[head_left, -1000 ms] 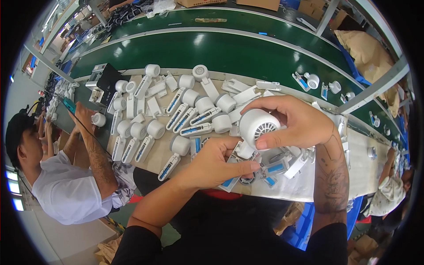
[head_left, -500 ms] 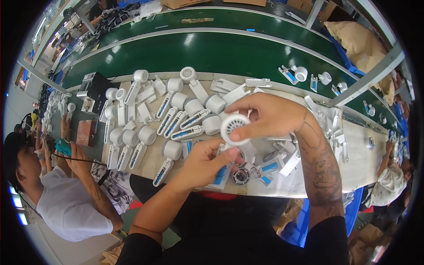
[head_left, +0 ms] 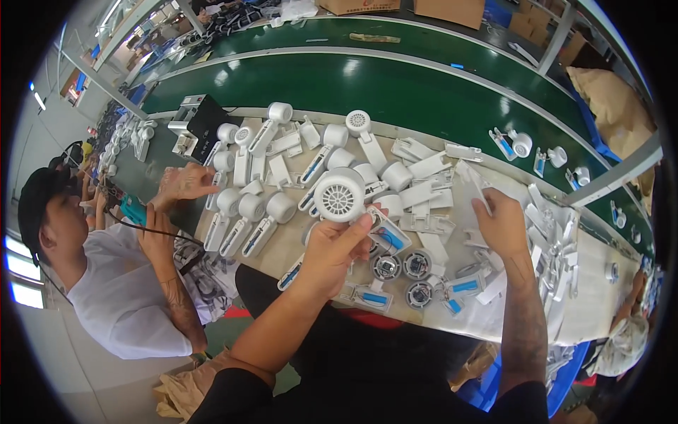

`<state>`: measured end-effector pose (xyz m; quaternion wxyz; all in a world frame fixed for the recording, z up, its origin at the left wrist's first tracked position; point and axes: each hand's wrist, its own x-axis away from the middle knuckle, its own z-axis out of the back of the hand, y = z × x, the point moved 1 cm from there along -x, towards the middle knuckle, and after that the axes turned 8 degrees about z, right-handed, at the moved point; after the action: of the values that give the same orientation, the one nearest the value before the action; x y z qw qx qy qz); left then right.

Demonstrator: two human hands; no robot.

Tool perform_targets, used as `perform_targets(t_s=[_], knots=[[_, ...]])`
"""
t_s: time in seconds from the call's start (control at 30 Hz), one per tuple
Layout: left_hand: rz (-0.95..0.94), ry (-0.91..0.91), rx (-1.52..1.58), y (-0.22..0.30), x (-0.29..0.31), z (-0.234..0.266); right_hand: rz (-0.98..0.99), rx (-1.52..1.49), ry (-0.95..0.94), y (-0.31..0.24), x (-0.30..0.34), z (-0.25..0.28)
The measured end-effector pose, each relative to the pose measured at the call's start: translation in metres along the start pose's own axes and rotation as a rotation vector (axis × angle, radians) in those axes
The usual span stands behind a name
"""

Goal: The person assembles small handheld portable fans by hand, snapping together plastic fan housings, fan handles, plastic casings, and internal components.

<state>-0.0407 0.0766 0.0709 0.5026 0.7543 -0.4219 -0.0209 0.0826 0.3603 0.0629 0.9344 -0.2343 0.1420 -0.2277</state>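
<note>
My left hand (head_left: pixel 328 258) grips a white handheld fan (head_left: pixel 339 196) whose round slotted grille faces up. Beside those fingers shows an open white handle (head_left: pixel 388 237) with a blue battery and thin wires; whether it joins the held fan is partly hidden. To the right, my right hand (head_left: pixel 504 225) has its thumb and fingers closed on the edge of a white plastic cover (head_left: pixel 466 192) among the loose parts. Below the left fingers lie round fan heads with bare insides (head_left: pixel 386 266) and open handles with blue batteries (head_left: pixel 372 297).
Several white fans (head_left: pixel 279 208) and handle covers (head_left: pixel 427 166) crowd the worktable. A green conveyor belt (head_left: pixel 304 88) runs behind, carrying a few fans. A black machine (head_left: pixel 201 127) stands at left, where a co-worker (head_left: pixel 127 290) holds a teal tool (head_left: pixel 133 210). A blue bin (head_left: pixel 565 381) sits below right.
My right hand has let go of the fan head and moved right to the white covers. My left hand keeps the fan, its grille now turned up. The view has shifted left.
</note>
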Motion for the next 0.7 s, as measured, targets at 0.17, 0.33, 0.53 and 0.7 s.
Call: perform_targets(t_s=[0.17,0.33,0.53,0.7], knots=[[-0.001,-0.097,-0.005,-0.014,-0.006,-0.004,0.070,-0.772,-0.066,-0.079,0.054,0.004],[-0.067,-0.203,-0.015,-0.014,-0.002,-0.021,0.012,-0.921,-0.112,-0.105,0.069,-0.015],[-0.166,-0.196,-0.001,-0.015,0.011,-0.028,0.136,-0.926,-0.054,-0.114,0.071,-0.010],[-0.248,-0.146,-0.061,-0.008,0.017,-0.033,0.123,-0.738,0.015,-0.123,0.070,0.002]])
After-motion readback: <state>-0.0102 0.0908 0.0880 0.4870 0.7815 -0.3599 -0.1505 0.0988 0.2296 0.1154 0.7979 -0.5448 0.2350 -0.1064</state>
